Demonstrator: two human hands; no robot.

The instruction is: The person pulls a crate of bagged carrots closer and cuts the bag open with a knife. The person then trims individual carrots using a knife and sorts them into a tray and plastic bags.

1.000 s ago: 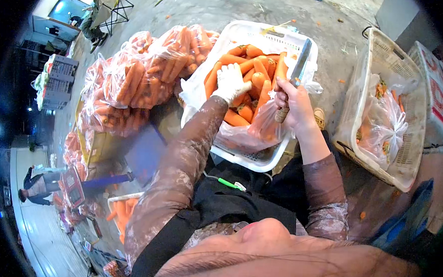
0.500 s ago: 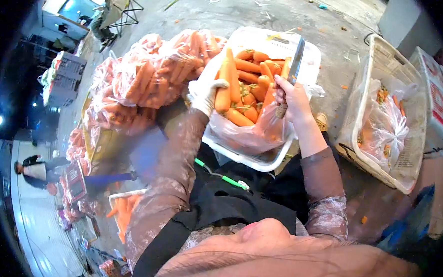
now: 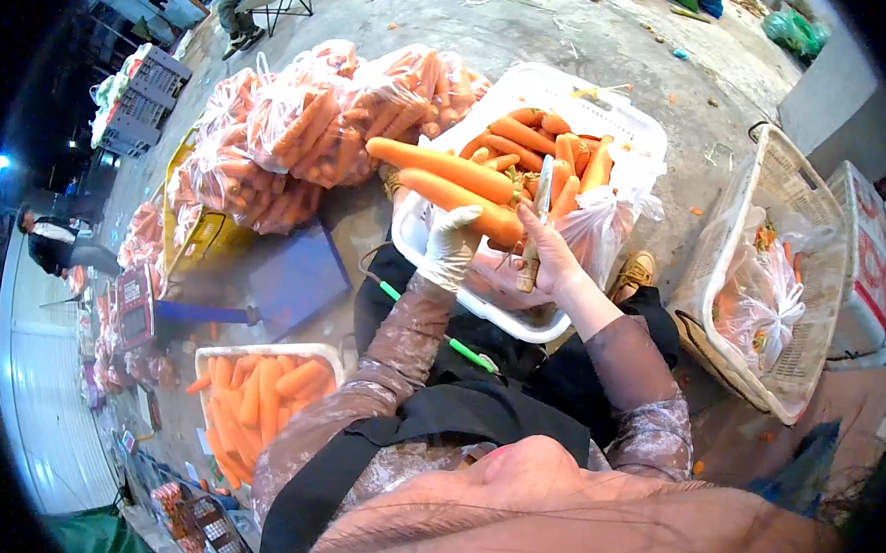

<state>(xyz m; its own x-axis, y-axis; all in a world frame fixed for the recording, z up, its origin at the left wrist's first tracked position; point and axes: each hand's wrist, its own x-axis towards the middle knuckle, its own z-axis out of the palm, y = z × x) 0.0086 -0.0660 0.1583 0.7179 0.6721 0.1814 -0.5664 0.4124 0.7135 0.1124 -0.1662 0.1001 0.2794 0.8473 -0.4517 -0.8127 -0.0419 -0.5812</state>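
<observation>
My left hand (image 3: 453, 245), in a white glove, is closed round two large carrots (image 3: 452, 203), which point to the left over the basket's near left rim. A knife (image 3: 544, 187) with a wooden handle is gripped in my right hand (image 3: 556, 260), its blade upright beside the carrots' stem ends. My right thumb is close to those ends; whether it touches them I cannot tell. Under both hands stands a white basket (image 3: 653, 137), lined with a clear plastic bag (image 3: 606, 220) and holding several loose carrots (image 3: 526, 136).
Bagged carrots (image 3: 300, 129) are heaped at the left. Below them are a blue scale platform (image 3: 298, 279) and a basket of carrots (image 3: 252, 402). At the right stands a worn crate (image 3: 820, 316) with a tied bag (image 3: 770, 309). A person (image 3: 59, 244) is at far left.
The carrots in my left hand have tipped from upright to lying leftward. My right hand and the knife have come lower, towards the carrots' stem ends. The view has shifted too.
</observation>
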